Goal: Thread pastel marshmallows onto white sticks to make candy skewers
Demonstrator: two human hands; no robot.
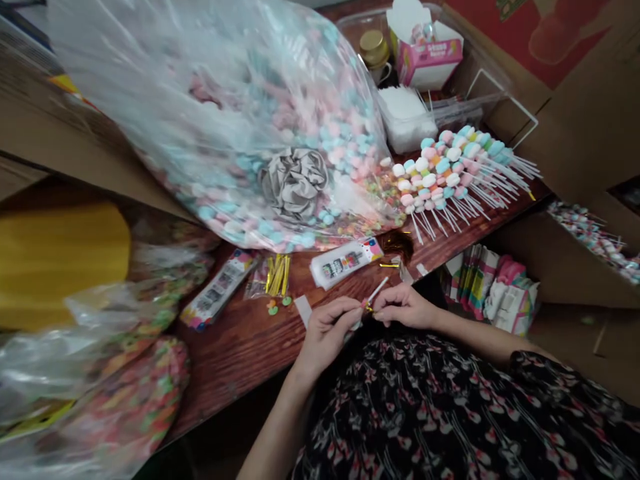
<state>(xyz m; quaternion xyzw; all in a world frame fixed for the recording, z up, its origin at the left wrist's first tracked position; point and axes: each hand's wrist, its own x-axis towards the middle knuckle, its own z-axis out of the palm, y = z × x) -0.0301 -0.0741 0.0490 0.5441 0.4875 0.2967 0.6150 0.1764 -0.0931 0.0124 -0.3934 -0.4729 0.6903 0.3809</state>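
My left hand (327, 337) pinches a thin white stick (376, 292) near the middle of the wooden table's front edge. My right hand (403, 305) meets it from the other side, its fingertips on a gold twist tie (369, 308) at the stick. Behind my hands lie a packet of gold twist ties (276, 277) and a white printed packet (345, 262). Farther back, a heap of pastel marshmallow skewers (445, 177) rests beside a large transparent bag of pastel candies (240, 127).
Colourful bagged sweets (130, 393) and a yellow object (60, 267) crowd the left. At the back stand a pink-and-white box (430, 60) and a gold-lidded jar (374, 50). Printed packets (487, 290) and a cardboard box of skewers (590, 233) sit to the right.
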